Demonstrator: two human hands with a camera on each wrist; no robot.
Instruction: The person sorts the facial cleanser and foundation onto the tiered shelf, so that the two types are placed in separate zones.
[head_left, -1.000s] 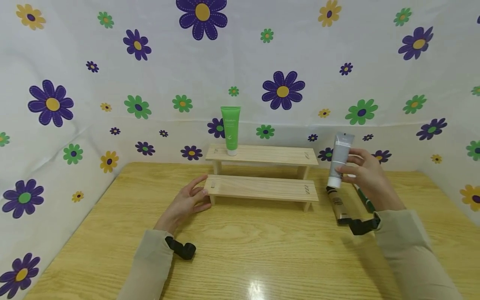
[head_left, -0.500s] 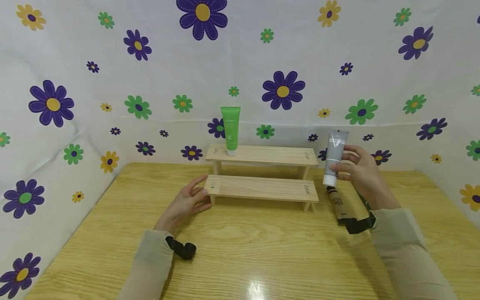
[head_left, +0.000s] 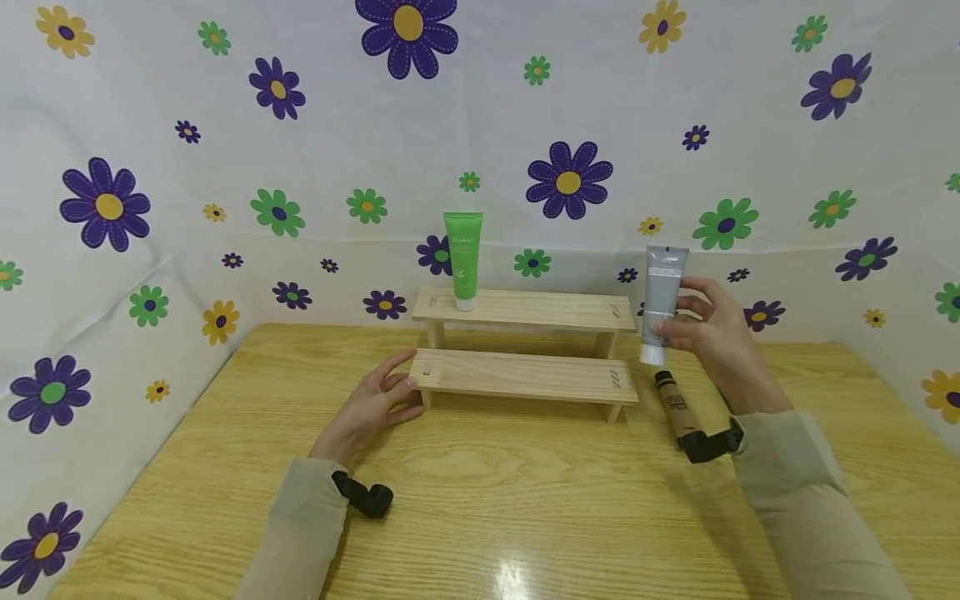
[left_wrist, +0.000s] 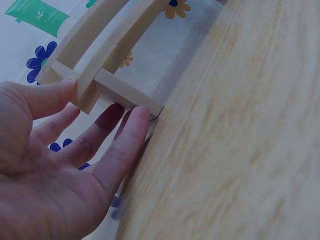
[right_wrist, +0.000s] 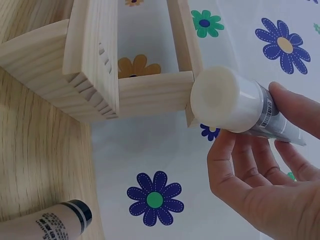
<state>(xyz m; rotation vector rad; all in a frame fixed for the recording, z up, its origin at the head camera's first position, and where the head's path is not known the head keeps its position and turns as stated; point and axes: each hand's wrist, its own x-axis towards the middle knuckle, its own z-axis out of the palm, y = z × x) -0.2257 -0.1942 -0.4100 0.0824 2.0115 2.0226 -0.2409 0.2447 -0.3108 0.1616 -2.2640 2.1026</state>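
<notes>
A light two-step wooden stand [head_left: 517,377] rests on the table. My left hand [head_left: 369,410] holds the left end of its lower step, with thumb and fingertips at the board end and leg [left_wrist: 127,92]. A green squeeze tube [head_left: 463,260] stands cap down at the left of the upper step. My right hand [head_left: 718,343] grips a grey squeeze tube [head_left: 663,293] between thumb and fingers. It is raised just right of the stand, white cap [right_wrist: 217,99] pointing down. In the right wrist view the cap overlaps the stand's upper step.
A brown tube with a black cap [head_left: 677,407] lies on the wooden table [head_left: 465,508], below the right hand. Another dark green item beside it is almost wholly hidden by the right wrist. Behind the stand hangs a white cloth [head_left: 322,150] printed with flowers.
My right hand has carried the grey tube left and a little up, towards the stand, and the tube now stands more upright. The left hand and stand have stayed put.
</notes>
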